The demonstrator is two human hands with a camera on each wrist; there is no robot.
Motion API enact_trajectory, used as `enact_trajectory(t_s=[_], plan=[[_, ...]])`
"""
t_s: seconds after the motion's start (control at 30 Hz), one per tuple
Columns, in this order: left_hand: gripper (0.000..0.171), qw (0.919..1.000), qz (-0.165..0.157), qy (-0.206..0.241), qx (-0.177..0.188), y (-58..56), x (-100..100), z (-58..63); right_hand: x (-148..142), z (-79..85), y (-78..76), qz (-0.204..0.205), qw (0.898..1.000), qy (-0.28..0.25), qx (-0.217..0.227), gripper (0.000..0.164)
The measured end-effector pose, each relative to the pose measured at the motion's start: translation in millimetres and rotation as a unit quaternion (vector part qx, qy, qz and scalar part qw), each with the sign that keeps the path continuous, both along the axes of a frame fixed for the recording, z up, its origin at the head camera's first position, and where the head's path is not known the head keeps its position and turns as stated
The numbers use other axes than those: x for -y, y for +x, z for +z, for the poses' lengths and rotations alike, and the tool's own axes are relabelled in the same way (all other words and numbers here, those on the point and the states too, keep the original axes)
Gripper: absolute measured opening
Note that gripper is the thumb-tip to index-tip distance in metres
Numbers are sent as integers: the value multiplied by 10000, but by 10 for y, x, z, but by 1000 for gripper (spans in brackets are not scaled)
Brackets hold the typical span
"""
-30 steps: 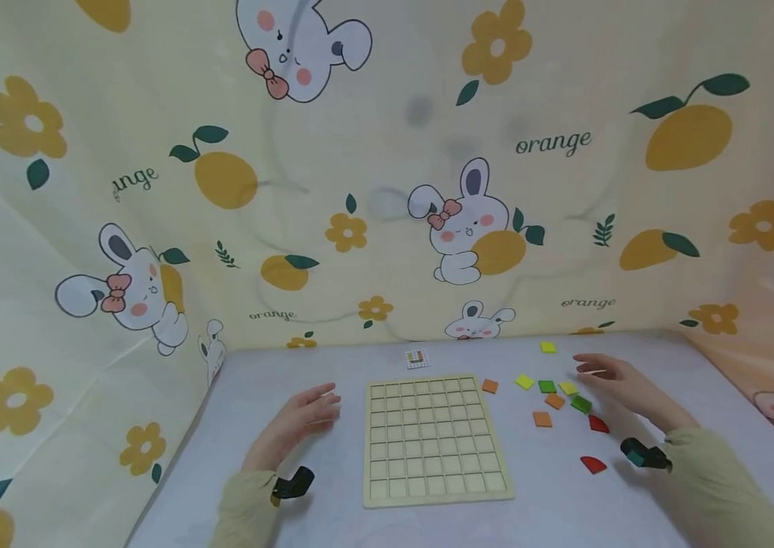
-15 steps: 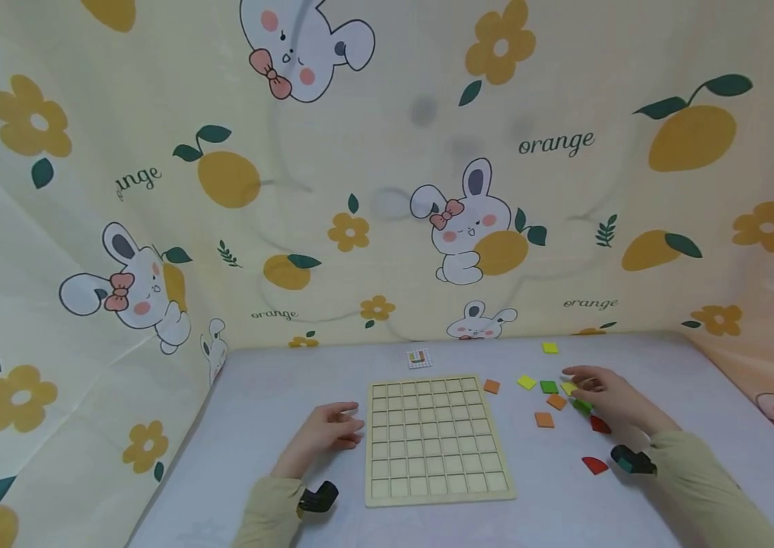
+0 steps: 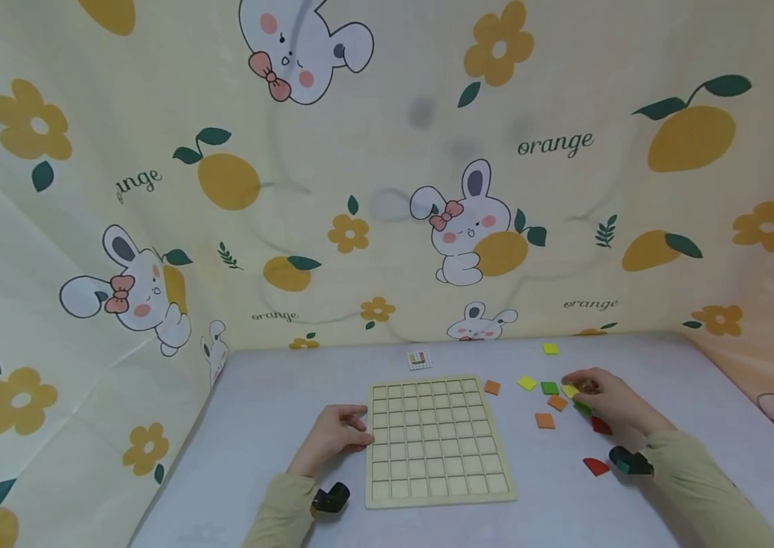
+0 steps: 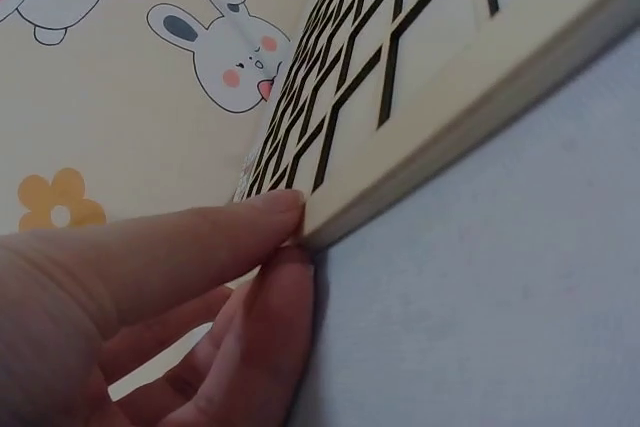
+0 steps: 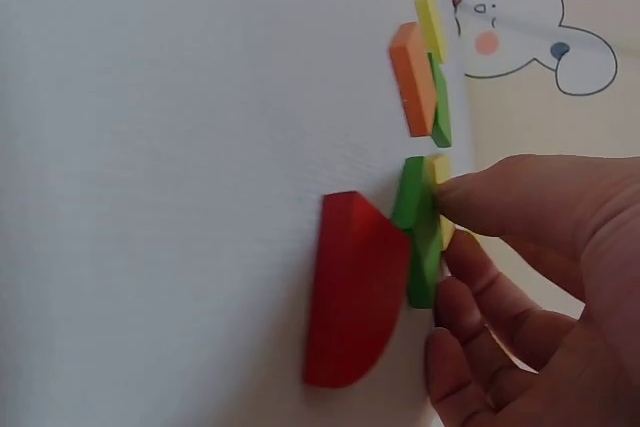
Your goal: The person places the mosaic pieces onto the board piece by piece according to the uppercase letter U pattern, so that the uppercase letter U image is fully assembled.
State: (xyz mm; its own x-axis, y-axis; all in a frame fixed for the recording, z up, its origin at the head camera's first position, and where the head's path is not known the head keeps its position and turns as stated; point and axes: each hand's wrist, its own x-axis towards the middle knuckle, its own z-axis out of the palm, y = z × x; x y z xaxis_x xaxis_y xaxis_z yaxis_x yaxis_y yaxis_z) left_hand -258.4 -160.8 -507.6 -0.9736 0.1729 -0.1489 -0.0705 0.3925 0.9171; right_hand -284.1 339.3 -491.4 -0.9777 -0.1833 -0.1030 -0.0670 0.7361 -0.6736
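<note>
Picking up seems in hand — the right hand (image 3: 609, 397) pinches the yellow tile (image 3: 569, 390) between its fingers, next calling for a lift — while the left hand (image 3: 332, 434) touches the board (image 3: 438, 441), pinch unclear.

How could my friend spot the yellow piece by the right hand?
Find the big wooden grid board, then look right to the small coloured pieces. There, go to the right hand. The yellow piece is the one at its fingertips; the other two yellow pieces lie away from it.

The left hand (image 4: 170, 267) touches a gridded board's (image 4: 440, 112) edge.
</note>
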Motion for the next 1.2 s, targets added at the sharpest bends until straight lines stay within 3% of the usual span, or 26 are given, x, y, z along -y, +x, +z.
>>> enact_trajectory(t_s=[0.27,0.77,1.03,1.2], plan=[[63,9999,75,58,36,-14,-4,3,-9,48,-40,134,9997,-46,198,34],[63,9999,75,92,27,-20,15,-28,-8,21,-80,-100,9998,82,144,33],[64,10000,87,29,0,-20,26,-44,-83,-36,-108,15,9998,74,-196,36],[64,10000,34,5,-32,-16,18,-30,-11,109,-76,176,9974,1,-698,35]])
